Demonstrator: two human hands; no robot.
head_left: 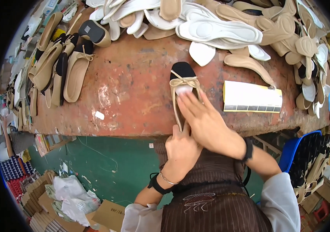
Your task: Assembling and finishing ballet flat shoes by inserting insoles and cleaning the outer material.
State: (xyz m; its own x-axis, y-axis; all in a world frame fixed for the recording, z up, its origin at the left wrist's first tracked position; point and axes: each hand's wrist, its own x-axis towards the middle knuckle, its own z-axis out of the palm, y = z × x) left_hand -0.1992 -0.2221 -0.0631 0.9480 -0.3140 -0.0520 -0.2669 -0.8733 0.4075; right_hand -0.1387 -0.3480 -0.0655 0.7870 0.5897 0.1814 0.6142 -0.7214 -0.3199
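Note:
A beige ballet flat (174, 102) with a black toe cap and a thin bow lies on the worn reddish table, toe pointing away from me. My left hand (182, 149) is closed round its heel at the table's near edge. Stretched fingers of my right hand (207, 123) reach into the shoe's opening, lying flat over a white insole (183, 89) whose front part shows just behind the bow. The rest of that insole and most of the shoe's inside are hidden under my right hand.
White insoles (219, 33) and beige insoles (246, 63) are heaped along the far side. Several similar flats (78, 73) stand at the left. A white-and-yellow label sheet (252, 96) lies to the right. Below the table are a blue-rimmed bin (288, 149) and cardboard pieces (109, 215).

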